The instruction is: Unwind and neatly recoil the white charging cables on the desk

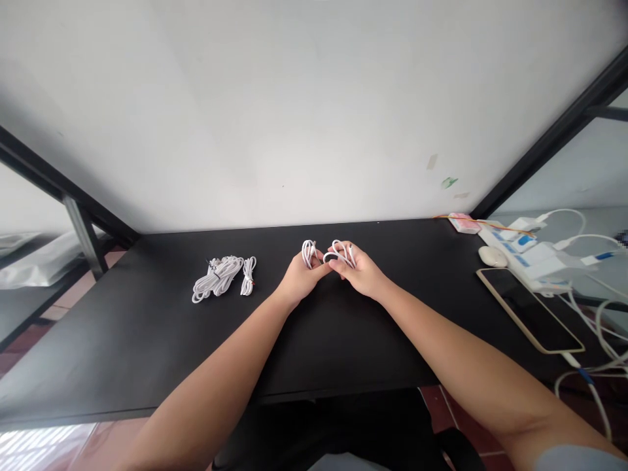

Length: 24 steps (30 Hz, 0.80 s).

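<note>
Over the middle of the black table, my left hand (303, 275) and my right hand (360, 271) meet with thumbs close together. Both are closed on a white cable (309, 254), whose loops stick out above the fingers of each hand. A strand of it bends across the small gap between the hands. Whether this is one cable or two I cannot tell, and its ends are mostly hidden by my fingers. To the left lie a pile of bundled white cables (218, 276) and, beside it, a single tied white cable bundle (248, 275).
At the right edge a phone (530, 309) lies plugged into a cable, near a white earbud case (492, 256). Behind it a power strip (510, 252) carries several chargers and trailing cords. A pink-and-white box (464, 224) stands by the wall. Dark metal posts frame both sides.
</note>
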Each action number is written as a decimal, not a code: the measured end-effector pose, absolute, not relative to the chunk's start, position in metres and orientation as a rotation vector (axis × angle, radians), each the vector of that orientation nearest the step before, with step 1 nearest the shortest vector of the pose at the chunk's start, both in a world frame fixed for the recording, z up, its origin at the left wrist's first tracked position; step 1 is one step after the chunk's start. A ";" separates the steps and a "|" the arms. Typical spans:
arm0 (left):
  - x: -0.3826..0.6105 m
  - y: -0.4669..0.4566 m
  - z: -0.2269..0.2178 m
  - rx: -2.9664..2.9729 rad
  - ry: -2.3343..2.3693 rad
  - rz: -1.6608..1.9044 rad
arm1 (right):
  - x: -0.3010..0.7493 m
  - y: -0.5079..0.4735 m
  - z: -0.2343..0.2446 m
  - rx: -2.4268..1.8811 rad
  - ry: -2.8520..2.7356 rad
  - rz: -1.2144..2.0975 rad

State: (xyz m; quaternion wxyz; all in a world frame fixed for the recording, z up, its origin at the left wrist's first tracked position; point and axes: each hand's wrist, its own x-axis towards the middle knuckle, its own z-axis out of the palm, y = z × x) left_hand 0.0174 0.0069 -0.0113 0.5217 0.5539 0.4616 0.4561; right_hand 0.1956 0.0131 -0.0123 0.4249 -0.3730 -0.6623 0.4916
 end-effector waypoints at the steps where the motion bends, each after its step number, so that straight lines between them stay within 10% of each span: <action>1: 0.017 0.007 -0.012 1.353 1.132 1.090 | 0.196 0.013 -0.011 -0.952 -1.665 1.204; 24: 0.016 0.001 -0.009 1.751 1.225 0.950 | 0.200 0.010 -0.005 -1.052 -1.866 0.937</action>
